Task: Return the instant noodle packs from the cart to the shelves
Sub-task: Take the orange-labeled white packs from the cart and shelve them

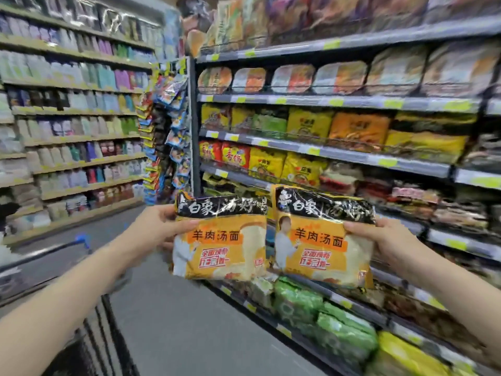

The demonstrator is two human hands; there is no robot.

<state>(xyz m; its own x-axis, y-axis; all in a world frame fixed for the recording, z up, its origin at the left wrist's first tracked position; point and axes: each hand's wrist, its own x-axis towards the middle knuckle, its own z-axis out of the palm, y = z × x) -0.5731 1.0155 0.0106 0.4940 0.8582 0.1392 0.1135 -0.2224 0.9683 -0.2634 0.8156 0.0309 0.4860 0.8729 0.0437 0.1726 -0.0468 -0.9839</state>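
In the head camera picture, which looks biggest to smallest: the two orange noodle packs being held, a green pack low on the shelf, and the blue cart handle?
1. Left noodle pack and right noodle pack: alike, and nearest the camera.
2. Green pack.
3. Blue cart handle.

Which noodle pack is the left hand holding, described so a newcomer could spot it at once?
Start at the grey metal shelving along the right side of the aisle; two orange-and-black plastic noodle multipacks are held up in front of it. The left hand holds the nearer-the-aisle pack by its left edge. Unlike its twin in the right hand, it sits left, its printed figure partly covered.
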